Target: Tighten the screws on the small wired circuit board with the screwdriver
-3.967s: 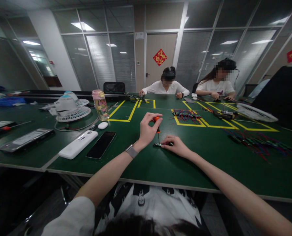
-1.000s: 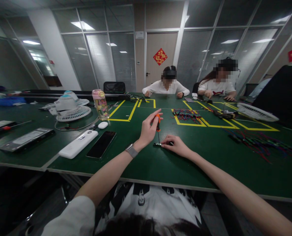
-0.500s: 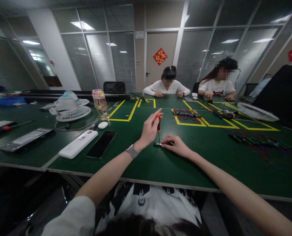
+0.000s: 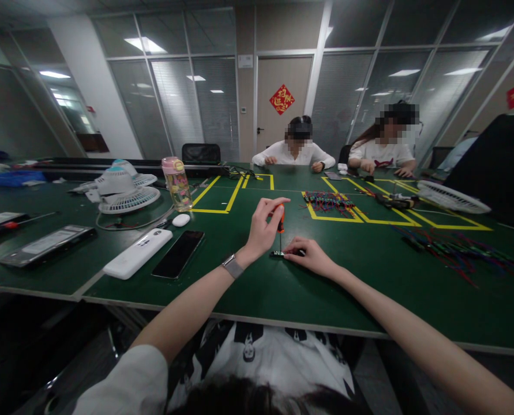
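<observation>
My left hand (image 4: pixel 264 226) is closed round the orange and black handle of a screwdriver (image 4: pixel 281 223), which stands nearly upright. Its thin shaft reaches down to a small dark part with shiny metal bits (image 4: pixel 276 254) lying on the green table (image 4: pixel 248 294). From the right, my right hand (image 4: pixel 308 255) pinches the near end of that part and presses it to the table top. My fingers hide some of it, and I cannot make out its exact kind. A dark piece shows under the right hand's fingers.
To the left lie a black phone (image 4: pixel 177 254), a white power bank (image 4: pixel 138 253), a white earbud case (image 4: pixel 181 221) and a bottle (image 4: pixel 177 184). White fans (image 4: pixel 124 193) stand farther back. Wire bundles (image 4: pixel 330 205) lie right. Two people (image 4: pixel 297 151) sit across.
The left hand's fingers have shifted and curled again on the screwdriver handle, which leans slightly differently. My right hand and the small part stay in place. One person opposite has moved a hand.
</observation>
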